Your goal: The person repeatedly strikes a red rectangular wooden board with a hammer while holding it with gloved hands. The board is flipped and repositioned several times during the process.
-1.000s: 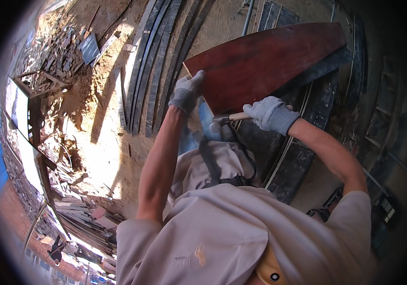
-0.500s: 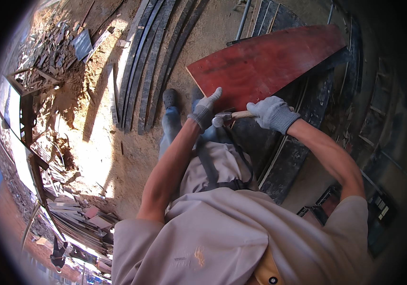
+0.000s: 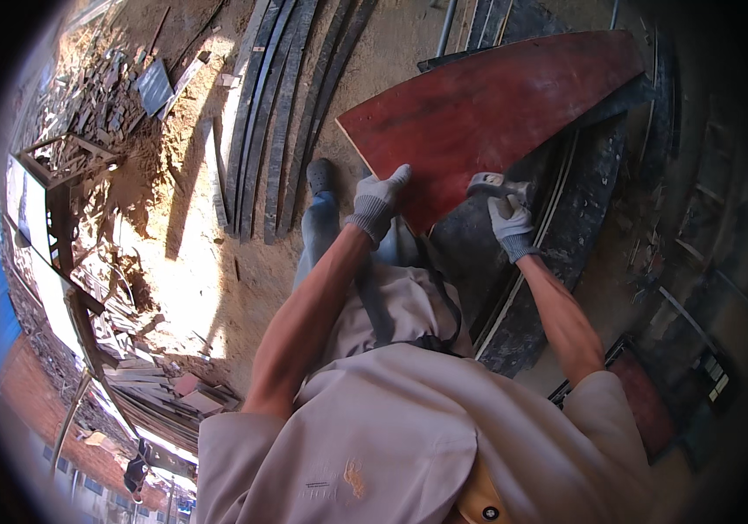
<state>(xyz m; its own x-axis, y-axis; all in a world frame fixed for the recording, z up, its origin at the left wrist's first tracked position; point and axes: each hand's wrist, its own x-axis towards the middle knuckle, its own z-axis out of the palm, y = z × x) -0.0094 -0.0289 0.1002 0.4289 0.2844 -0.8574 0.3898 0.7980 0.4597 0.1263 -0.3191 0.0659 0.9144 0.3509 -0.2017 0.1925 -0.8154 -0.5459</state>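
A large red plywood panel (image 3: pixel 496 105) with one curved side lies slanted in front of me. At its near left edge, my left hand (image 3: pixel 381 201) in a grey knit glove is closed on the panel, thumb on the red face. My right hand (image 3: pixel 511 223), gloved the same way, is wrapped round the handle of a hammer. The metal hammer head (image 3: pixel 486 182) sits just above the hand, close to the panel's near right edge; whether it touches the wood I cannot tell. Most of the handle is hidden by my fingers.
Dark boards (image 3: pixel 596 192) lie under and right of the panel. Several long dark planks (image 3: pixel 282 113) stretch over the sandy ground at the far left. Scrap wood (image 3: pixel 107 87) is heaped beyond them, with more stacked timber (image 3: pixel 160 393) at left. A person (image 3: pixel 135 472) is small at lower left.
My right hand has moved right and slightly down, and the hammer has turned: its head has swung from beside my left wrist to above my right hand. My left hand keeps hold of the panel.
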